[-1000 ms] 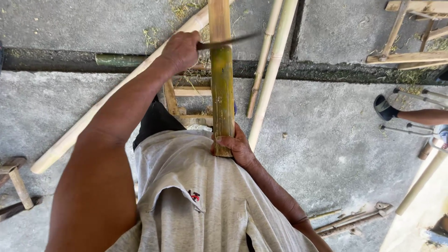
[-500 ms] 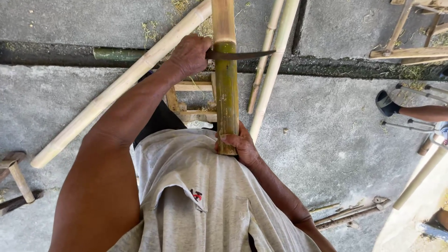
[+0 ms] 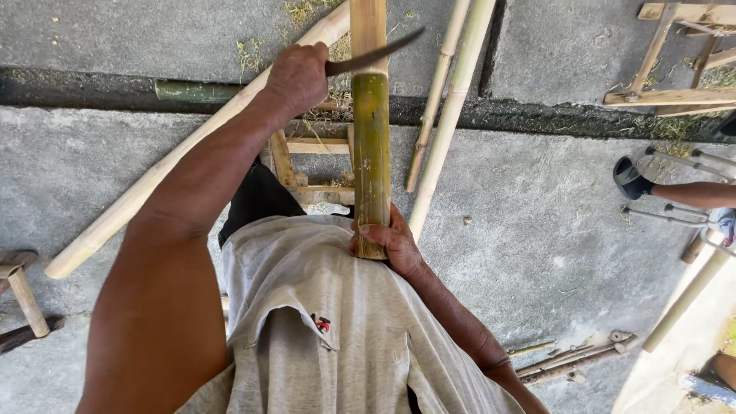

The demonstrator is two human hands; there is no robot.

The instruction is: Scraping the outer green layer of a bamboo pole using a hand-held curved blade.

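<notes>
Concrete yard | bamboo pole (image 3: 371,146) lengthwise away | left hand (image 3: 297,75) knife (image 3: 376,54)

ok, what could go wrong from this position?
1. The left hand holds a knife against the bamboo pole; a slip toward the body could reach the right hand gripping the pole's near end.
2. The pole is braced against the grey shirt, so a glancing blade might travel toward the torso.

We see pale bamboo poles (image 3: 452,107) lying on the concrete floor (image 3: 537,230), a wooden frame (image 3: 675,84) far right, a hammer (image 3: 23,295) near left.
</notes>
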